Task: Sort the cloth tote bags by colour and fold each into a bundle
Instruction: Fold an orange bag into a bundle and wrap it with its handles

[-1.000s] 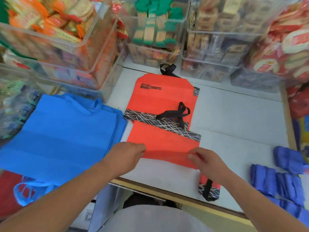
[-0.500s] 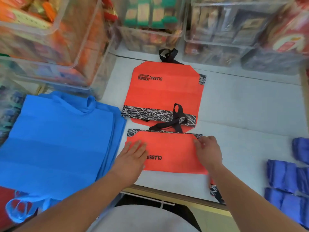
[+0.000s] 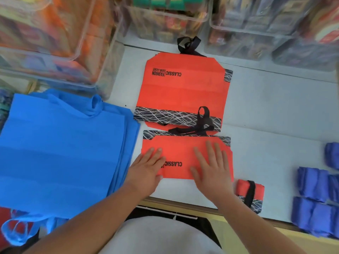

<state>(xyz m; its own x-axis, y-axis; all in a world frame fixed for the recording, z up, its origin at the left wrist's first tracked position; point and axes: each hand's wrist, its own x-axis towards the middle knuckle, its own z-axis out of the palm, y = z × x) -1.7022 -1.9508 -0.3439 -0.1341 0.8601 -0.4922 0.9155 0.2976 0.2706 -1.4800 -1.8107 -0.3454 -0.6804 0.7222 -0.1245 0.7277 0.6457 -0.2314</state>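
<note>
**Orange tote flattened under two palms**

Matte, papery orange cloth with a black-and-white scribble band makes up the folded tote (image 3: 185, 154), a flat rectangle printed "CLASSIC" near the tabletop's (image 3: 275, 116) front edge. Just right of it sits a small orange bundle (image 3: 256, 189) wrapped by a black strap. Smooth blue totes (image 3: 60, 153) lie stacked over the left edge, and violet-blue bundles (image 3: 315, 189) crowd the right edge. Beyond, a second orange tote (image 3: 183, 90) lies flat, its black handles reaching the clear plastic bins (image 3: 55, 52) along the back edge. The left hand (image 3: 146, 169) and right hand (image 3: 211, 169) are spread wide with straight fingers, pressing the folded tote.
</note>
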